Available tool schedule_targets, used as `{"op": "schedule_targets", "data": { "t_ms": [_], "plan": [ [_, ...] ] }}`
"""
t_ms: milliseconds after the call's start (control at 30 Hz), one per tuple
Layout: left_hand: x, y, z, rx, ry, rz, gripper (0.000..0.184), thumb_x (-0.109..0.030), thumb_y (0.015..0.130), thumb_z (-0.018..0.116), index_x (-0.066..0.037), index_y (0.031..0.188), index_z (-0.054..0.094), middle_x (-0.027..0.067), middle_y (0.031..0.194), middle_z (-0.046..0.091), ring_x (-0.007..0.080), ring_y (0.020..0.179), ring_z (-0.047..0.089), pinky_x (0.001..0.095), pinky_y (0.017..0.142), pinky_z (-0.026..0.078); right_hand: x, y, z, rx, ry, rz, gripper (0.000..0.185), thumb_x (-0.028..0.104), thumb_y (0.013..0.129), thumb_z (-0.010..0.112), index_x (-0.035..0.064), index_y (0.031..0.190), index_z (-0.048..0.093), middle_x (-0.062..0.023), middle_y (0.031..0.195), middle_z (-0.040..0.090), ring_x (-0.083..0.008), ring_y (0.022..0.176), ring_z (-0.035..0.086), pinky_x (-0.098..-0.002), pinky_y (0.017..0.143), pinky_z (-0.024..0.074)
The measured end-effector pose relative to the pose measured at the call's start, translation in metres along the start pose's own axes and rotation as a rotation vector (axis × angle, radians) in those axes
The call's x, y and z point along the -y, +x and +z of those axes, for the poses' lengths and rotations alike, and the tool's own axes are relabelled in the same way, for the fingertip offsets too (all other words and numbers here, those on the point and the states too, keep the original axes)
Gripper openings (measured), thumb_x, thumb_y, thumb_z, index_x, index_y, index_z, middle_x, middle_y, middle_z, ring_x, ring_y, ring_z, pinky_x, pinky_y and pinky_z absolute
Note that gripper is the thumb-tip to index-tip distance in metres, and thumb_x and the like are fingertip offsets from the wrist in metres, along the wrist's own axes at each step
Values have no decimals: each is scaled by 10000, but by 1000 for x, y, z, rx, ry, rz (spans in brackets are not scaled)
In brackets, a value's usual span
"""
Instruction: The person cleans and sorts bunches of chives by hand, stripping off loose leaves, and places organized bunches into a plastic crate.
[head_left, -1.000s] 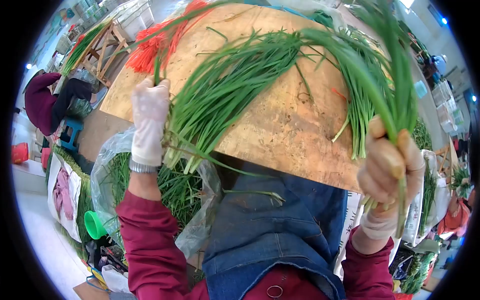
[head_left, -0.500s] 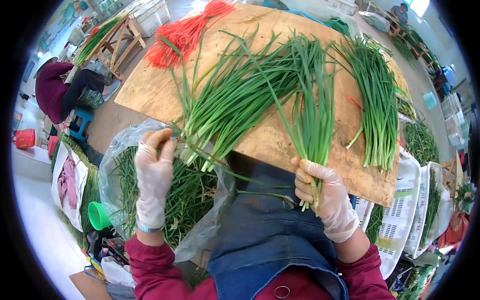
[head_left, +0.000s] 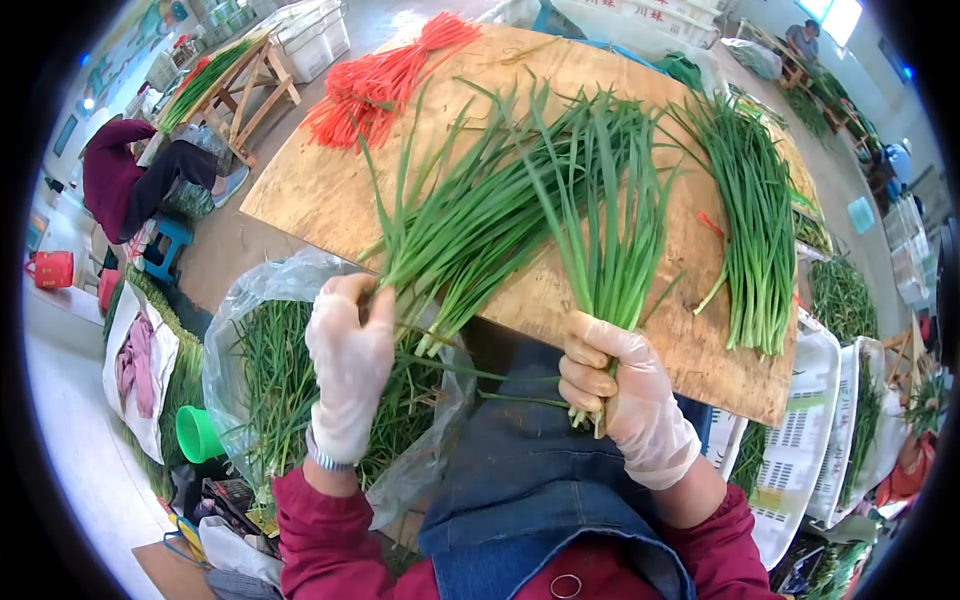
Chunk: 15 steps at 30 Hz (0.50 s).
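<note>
My right hand [head_left: 630, 385], in a thin clear glove, is wrapped round the pale lower ends of a bunch of garlic chives [head_left: 615, 250]. Its green leaves fan out away from me over the wooden board. My left hand [head_left: 350, 365], gloved too, has its fingers curled at the white ends of a loose chive pile [head_left: 500, 220], closed on stalks there; the fingertips are partly hidden. To the right lies another bunch of chives [head_left: 745, 230] with a red tie at its side.
Red ties [head_left: 385, 85] lie heaped at the board's [head_left: 285, 190] far left. Below its left edge stands a clear plastic bag [head_left: 235, 300] full of chives. White crates [head_left: 800, 430] stand at the right, a green cup [head_left: 198, 433] at the left. A co-worker [head_left: 115, 175] sits at far left.
My left hand has moved right and closer to the pile, its fingers now at the stalk ends. The right hand has shifted slightly left with its bunch, whose leaves have spread leftward.
</note>
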<state>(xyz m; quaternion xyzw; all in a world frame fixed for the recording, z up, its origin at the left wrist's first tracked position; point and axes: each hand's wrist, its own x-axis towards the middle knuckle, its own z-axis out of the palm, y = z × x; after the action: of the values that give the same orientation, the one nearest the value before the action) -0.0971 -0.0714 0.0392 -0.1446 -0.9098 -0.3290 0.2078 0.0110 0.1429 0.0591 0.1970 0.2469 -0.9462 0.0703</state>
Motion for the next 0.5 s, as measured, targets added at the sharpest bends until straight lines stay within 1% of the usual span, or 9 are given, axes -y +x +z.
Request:
{"op": "schedule_targets", "data": {
  "t_ms": [33, 67, 167, 267, 300, 333, 400, 433, 500],
  "plan": [
    [-10, -7, -5, -45, -67, 49, 126, -50, 751, 656, 1, 852, 600, 132, 779, 589, 253, 667, 569, 342, 625, 456, 0, 1, 7, -17, -45, -22, 117, 102, 844, 622, 57, 779, 536, 26, 577, 424, -62, 410, 362, -227, 383, 306],
    [-15, -15, -8, -32, -160, 17, 148, -15, 737, 671, -2, 863, 595, 96, 755, 574, 190, 625, 543, 300, 580, 443, -4, 5, 11, -61, -117, -57, 118, 110, 836, 636, 51, 784, 547, 17, 588, 449, -61, 411, 371, -225, 383, 308],
    [-31, -33, -12, 58, -407, -136, 172, 0, 735, 684, -5, 883, 596, 57, 739, 550, 111, 598, 491, 249, 549, 416, -15, 16, 27, -212, -278, -138, 149, 139, 795, 691, 26, 816, 597, -16, 587, 527, -67, 401, 401, -225, 376, 316],
    [-46, -45, -8, 145, -646, -317, 152, 2, 751, 672, -3, 882, 594, 35, 746, 575, 90, 600, 504, 239, 554, 424, -23, 20, 29, -189, -409, -159, 148, 141, 790, 695, 25, 809, 605, -11, 522, 500, -80, 379, 393, -233, 366, 314],
    [-61, -44, -16, 263, -840, -527, 131, -7, 777, 657, 1, 892, 593, 18, 760, 584, 67, 633, 512, 222, 580, 432, -27, 23, 29, -229, -413, -174, 163, 155, 780, 703, 17, 846, 646, 0, 484, 469, -92, 360, 382, -246, 350, 307],
    [-59, -49, -11, 284, -838, -477, 129, -16, 792, 651, 3, 906, 594, 15, 778, 590, 54, 668, 523, 206, 610, 437, -29, 23, 29, -209, -414, -149, 174, 157, 779, 703, 17, 872, 656, 2, 486, 470, -93, 360, 382, -248, 346, 304],
    [-59, -53, -6, 362, -869, -507, 149, -5, 789, 648, 4, 931, 604, 0, 790, 597, 43, 695, 527, 196, 640, 431, -30, 24, 28, -164, -417, -101, 208, 160, 778, 703, 15, 925, 676, 5, 490, 472, -95, 360, 383, -253, 338, 298],
    [-62, -53, -5, 372, -961, -589, 137, -19, 797, 637, 8, 928, 605, 8, 788, 597, 53, 707, 527, 198, 661, 424, -33, 26, 25, -174, -410, -77, 232, 145, 782, 694, 20, 977, 682, 13, 486, 467, -93, 361, 383, -254, 336, 298],
    [-62, -52, -5, 378, -1013, -665, 130, -31, 804, 625, 9, 926, 605, 7, 780, 596, 54, 694, 522, 192, 650, 416, -35, 24, 25, -215, -384, -47, 219, 150, 789, 685, 21, 966, 683, 17, 494, 471, -87, 372, 390, -247, 342, 302]
  ]
}}
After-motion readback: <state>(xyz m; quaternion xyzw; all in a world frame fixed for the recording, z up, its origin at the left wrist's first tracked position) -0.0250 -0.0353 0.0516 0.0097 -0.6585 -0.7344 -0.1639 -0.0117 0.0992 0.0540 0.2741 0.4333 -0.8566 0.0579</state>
